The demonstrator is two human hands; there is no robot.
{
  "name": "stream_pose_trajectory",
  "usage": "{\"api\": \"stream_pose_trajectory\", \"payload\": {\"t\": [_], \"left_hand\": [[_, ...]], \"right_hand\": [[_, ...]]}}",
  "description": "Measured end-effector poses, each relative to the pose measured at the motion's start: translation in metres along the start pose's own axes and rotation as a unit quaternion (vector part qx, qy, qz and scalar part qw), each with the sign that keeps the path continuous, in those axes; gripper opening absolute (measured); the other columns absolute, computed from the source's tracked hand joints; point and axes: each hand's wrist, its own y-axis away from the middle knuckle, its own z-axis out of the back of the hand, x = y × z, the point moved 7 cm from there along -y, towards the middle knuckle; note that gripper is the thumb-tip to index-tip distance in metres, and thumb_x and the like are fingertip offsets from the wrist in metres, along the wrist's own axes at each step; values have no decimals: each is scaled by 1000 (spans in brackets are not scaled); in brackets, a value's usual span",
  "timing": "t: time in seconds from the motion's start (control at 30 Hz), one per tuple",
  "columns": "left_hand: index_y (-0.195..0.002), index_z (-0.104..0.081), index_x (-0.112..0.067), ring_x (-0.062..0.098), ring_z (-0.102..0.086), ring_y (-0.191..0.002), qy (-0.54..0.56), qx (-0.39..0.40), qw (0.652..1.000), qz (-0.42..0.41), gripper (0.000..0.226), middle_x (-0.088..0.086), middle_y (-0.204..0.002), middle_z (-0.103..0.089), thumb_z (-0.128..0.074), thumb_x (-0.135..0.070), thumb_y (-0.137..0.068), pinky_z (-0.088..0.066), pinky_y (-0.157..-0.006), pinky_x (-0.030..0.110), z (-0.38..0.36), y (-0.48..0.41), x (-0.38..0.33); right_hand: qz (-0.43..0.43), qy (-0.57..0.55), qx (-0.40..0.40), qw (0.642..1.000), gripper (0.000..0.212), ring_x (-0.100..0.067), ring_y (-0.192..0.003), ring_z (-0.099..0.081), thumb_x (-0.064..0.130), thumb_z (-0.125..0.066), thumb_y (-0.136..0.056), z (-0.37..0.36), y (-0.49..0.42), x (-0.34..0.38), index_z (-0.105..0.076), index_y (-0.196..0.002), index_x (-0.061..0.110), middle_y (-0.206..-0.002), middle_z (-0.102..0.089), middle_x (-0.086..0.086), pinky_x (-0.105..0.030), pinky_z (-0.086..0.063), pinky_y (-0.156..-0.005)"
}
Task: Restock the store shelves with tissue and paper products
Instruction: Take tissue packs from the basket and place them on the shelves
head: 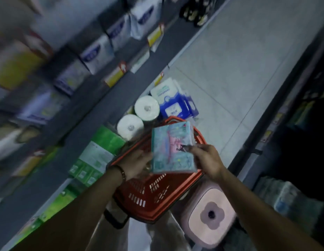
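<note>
Two hands are holding a tissue pack [174, 147] over a red basket [148, 196], the right hand [206, 158] pinching its edge, the left hand [137, 162] pressing flat-fingered against its side, rolls [146, 107] and blue packs [175, 108] sitting beyond by the shelf [85, 115].

This was a shop aisle. A long run of dark grey shelving [96, 105] lined the left side, its front edges carrying yellow price labels [115, 76]. On the shelves stood rows of identical white-and-blue tissue packs [97, 55], and lower down green packs [96, 156], though motion blur left their print unreadable. White paper rolls [146, 107] and blue-and-white wipes packs [174, 107] sat at the foot of the shelving. A red plastic shopping basket [157, 201] stood in the aisle on a pale tiled floor [239, 69]. Dark bottles [195, 13], probably drinks, stood further along, and a second shelf unit [284, 105] with small labels faced the first.
</note>
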Motion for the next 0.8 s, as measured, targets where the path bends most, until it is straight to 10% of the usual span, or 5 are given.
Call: {"api": "stream_pose_trajectory", "payload": {"t": [0.1, 0.3, 0.53, 0.67, 0.8], "left_hand": [[-122, -66, -37, 17, -76, -100, 133, 44, 990, -8, 26, -9, -114, -78, -58, -50, -101, -63, -79, 38, -5, 103, -82], [-131, -66, -18, 30, -73, -115, 262, 11, 959, -112, 50, 8, -128, -75, -73, -33, -83, -61, -93, 53, 23, 237, -168], [-134, -64, -25, 35, -71, -119, 267, -36, 928, -259, 43, 7, -133, -73, -67, -28, -91, -53, -102, 64, 53, 360, -252], [-148, -45, -23, 29, -69, -123, 151, -74, 929, -331, 68, 8, -145, -63, -80, -32, -90, -59, -97, 55, 63, 423, -280], [-152, -18, -36, 7, -55, -129, -20, -286, 865, -412, 100, -13, -153, -36, -83, -52, -78, -59, -95, 36, 100, 531, -325]], "right_hand": [[45, -72, 41, 996, 18, -44, -91, -79, 19, -77, -94, -4, 73, 64, -82, -91, 2, -100, -80, -25, -53, -61, -84], [144, -122, 72, 979, 39, -57, -102, -73, 28, -81, -86, -6, 196, 181, -78, -107, -5, -108, -77, -32, -73, -52, -95], [270, -107, 90, 953, 58, -41, -104, -77, 30, -88, -78, 0, 301, 295, -68, -124, 1, -118, -77, -25, -47, -66, -83], [349, -21, 82, 933, 49, -37, -102, -78, 32, -93, -75, 13, 347, 351, -76, -113, 6, -112, -79, -18, -54, -64, -91], [447, 124, 152, 873, 34, -27, -101, -79, 8, -85, -89, 18, 417, 437, -75, -121, 5, -114, -80, -15, -35, -63, -83]]}}
